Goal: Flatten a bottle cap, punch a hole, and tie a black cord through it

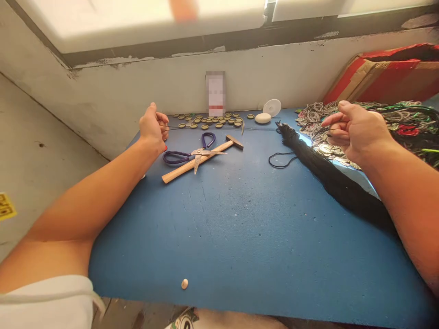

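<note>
My left hand is raised over the table's far left, fingers curled round one end of a thin black cord. The cord runs taut across the back of the table towards my right hand, which is closed on its other end at the right. Between and below the hands lie scissors with dark blue handles, spread over a wooden-handled hammer. A thick bundle of black cords stretches diagonally under my right forearm, with one loop sticking out at its left.
Several bottle caps are scattered along the wall around an upright card. A white oval object and a white disc sit beside them. Tangled cords with medal-like discs and a red box occupy the right. A small bead lies near the front edge.
</note>
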Action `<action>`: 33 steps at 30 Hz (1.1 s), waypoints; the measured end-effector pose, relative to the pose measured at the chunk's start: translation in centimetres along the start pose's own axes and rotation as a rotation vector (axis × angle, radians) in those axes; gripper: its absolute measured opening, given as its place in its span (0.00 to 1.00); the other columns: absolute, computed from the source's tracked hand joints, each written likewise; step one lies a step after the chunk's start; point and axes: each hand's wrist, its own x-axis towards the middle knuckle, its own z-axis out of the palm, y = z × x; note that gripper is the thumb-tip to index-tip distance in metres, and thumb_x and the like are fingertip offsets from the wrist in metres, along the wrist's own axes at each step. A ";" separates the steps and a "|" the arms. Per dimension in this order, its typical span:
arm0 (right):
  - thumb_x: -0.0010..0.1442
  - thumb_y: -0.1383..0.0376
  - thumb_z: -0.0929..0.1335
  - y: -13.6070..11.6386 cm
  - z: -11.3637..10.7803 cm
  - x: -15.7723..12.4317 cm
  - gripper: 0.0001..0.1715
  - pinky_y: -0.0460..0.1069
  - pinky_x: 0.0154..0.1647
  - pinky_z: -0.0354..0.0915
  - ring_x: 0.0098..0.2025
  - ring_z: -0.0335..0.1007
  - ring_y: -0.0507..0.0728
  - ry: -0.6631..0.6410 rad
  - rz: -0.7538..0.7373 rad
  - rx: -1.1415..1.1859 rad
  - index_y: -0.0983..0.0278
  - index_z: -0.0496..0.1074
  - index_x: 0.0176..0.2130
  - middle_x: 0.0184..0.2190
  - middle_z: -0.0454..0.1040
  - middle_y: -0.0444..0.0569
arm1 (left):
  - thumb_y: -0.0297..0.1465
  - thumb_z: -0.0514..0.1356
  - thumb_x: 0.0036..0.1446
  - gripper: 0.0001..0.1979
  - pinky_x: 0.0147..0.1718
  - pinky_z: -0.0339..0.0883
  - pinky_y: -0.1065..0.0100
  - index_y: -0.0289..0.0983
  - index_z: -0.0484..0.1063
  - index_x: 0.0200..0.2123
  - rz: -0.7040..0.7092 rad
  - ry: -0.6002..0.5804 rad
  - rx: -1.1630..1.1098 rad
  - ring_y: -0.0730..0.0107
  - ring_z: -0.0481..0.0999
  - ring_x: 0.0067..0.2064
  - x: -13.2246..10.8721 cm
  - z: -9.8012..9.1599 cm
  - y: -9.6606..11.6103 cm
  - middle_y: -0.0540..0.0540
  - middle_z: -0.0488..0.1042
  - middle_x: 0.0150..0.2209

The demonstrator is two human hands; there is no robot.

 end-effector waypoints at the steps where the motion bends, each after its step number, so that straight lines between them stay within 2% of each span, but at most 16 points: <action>1: 0.67 0.53 0.69 0.2 0.1 0.0 0.24 0.60 0.49 0.75 0.50 0.76 0.60 -0.008 0.005 -0.006 0.63 0.72 0.57 0.55 0.76 0.54 | 0.48 0.51 0.68 0.27 0.16 0.36 0.69 0.40 0.59 0.20 0.001 -0.005 0.010 0.80 0.41 0.14 0.1 -0.1 -0.2 0.56 0.44 0.14; 7: 0.68 0.52 0.69 0.6 0.2 0.4 0.24 0.60 0.50 0.75 0.51 0.76 0.60 -0.032 0.028 -0.023 0.63 0.72 0.57 0.55 0.75 0.54 | 0.51 0.53 0.65 0.27 0.15 0.35 0.69 0.40 0.59 0.20 0.026 -0.037 0.019 0.80 0.41 0.14 0.4 -0.1 -0.9 0.56 0.45 0.13; 13: 0.67 0.53 0.70 0.3 0.0 0.2 0.24 0.61 0.50 0.74 0.52 0.75 0.60 0.024 0.013 -0.013 0.63 0.72 0.57 0.56 0.75 0.55 | 0.46 0.48 0.70 0.28 0.15 0.35 0.71 0.39 0.61 0.19 0.030 -0.021 -0.001 0.79 0.40 0.14 0.0 0.0 -0.5 0.55 0.45 0.14; 17: 0.67 0.53 0.70 0.2 0.6 -0.3 0.25 0.61 0.50 0.75 0.52 0.75 0.60 0.021 0.019 -0.012 0.63 0.72 0.57 0.56 0.75 0.55 | 0.45 0.47 0.71 0.29 0.14 0.36 0.72 0.38 0.61 0.19 0.020 -0.026 0.010 0.79 0.40 0.14 -0.3 0.1 -0.5 0.56 0.45 0.13; 26: 0.67 0.53 0.70 -0.5 0.0 -0.3 0.24 0.61 0.51 0.74 0.52 0.75 0.60 0.069 0.008 -0.037 0.63 0.72 0.57 0.56 0.75 0.55 | 0.44 0.43 0.73 0.31 0.14 0.35 0.74 0.37 0.60 0.18 0.006 -0.015 -0.015 0.81 0.40 0.13 -0.5 0.4 -0.2 0.56 0.45 0.14; 33: 0.67 0.53 0.70 -0.4 0.9 -1.1 0.25 0.61 0.51 0.74 0.52 0.75 0.61 0.052 0.026 -0.070 0.65 0.72 0.57 0.56 0.75 0.56 | 0.45 0.47 0.72 0.30 0.12 0.36 0.73 0.38 0.61 0.19 -0.010 -0.004 -0.051 0.80 0.40 0.13 0.0 0.1 -0.7 0.56 0.45 0.13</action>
